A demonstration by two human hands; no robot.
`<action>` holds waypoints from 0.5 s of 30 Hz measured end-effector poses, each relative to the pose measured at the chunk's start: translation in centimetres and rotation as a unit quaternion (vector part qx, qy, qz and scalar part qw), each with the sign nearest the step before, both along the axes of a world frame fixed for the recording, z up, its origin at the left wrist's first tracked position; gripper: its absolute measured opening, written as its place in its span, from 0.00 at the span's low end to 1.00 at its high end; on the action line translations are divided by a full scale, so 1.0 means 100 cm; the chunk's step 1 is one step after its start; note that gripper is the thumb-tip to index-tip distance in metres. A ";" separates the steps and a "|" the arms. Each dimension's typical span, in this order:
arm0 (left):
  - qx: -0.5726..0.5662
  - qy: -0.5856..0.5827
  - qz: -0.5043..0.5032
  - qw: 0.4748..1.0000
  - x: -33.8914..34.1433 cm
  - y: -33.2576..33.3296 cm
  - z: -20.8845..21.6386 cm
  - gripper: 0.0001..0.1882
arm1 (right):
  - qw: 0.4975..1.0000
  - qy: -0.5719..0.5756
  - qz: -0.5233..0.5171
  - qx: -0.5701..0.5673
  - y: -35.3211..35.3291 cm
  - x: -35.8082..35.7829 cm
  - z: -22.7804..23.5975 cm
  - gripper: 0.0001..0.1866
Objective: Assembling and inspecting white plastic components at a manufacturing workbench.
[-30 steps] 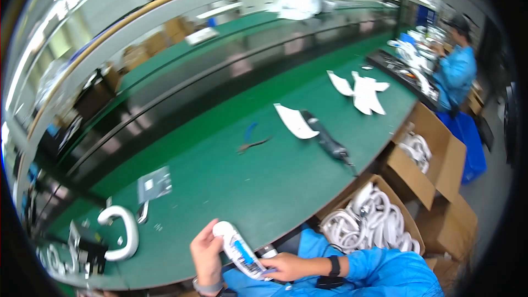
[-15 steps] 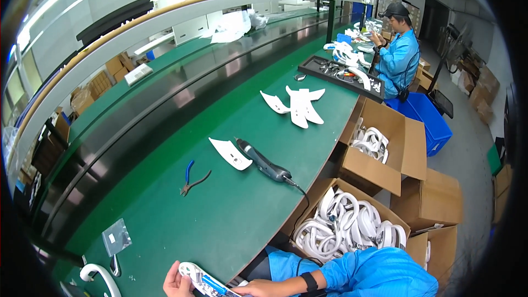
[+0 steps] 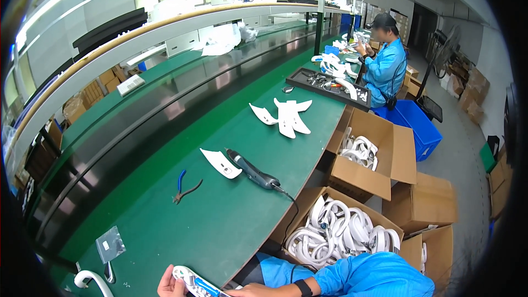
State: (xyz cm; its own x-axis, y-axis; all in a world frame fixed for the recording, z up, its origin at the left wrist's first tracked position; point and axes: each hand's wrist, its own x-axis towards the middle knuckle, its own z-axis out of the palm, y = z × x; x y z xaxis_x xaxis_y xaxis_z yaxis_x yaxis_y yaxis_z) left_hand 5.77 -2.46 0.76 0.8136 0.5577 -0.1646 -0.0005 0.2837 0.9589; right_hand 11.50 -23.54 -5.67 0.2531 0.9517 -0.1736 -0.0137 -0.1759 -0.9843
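Near the bench's front edge, a long white curved plastic housing [image 3: 187, 274] with a blue strip and small inner parts showing lies in my left hand [image 3: 168, 285]. The fingers and thumb of that hand are closed on its rounded end. My right hand [image 3: 250, 291] reaches in from the right and meets the other end of the housing; its fingers are partly cut off by the lower edge. Left of them lie a white curved handle-like piece [image 3: 98, 281], a small dark and silver part [image 3: 109, 273] and a clear plastic bag [image 3: 110, 245].
On the green bench [image 3: 165, 225] are blue-handled pliers [image 3: 183, 188], a white panel [image 3: 221, 164], a corded electric screwdriver [image 3: 253, 171] and several white shells [image 3: 287, 118]. Cartons of white parts [image 3: 344, 228] stand at right. A co-worker [image 3: 385, 63] sits beyond a black tray [image 3: 330, 85].
The whole view has shifted slightly, with bench items appearing a little further left and lower. Both hands keep their hold on the white housing, nearly unchanged.
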 end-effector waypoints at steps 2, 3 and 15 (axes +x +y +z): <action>-0.002 0.001 -0.010 1.000 0.000 0.001 0.000 0.22 | 0.998 -0.058 0.014 0.013 -0.006 0.002 0.015 0.22; -0.003 -0.001 -0.010 1.000 0.000 0.001 -0.001 0.22 | 0.998 -0.060 0.014 0.013 -0.012 0.004 0.010 0.22; -0.029 0.001 -0.025 0.999 -0.004 0.008 -0.009 0.23 | 0.923 -0.200 -0.234 0.229 0.046 0.091 0.063 0.13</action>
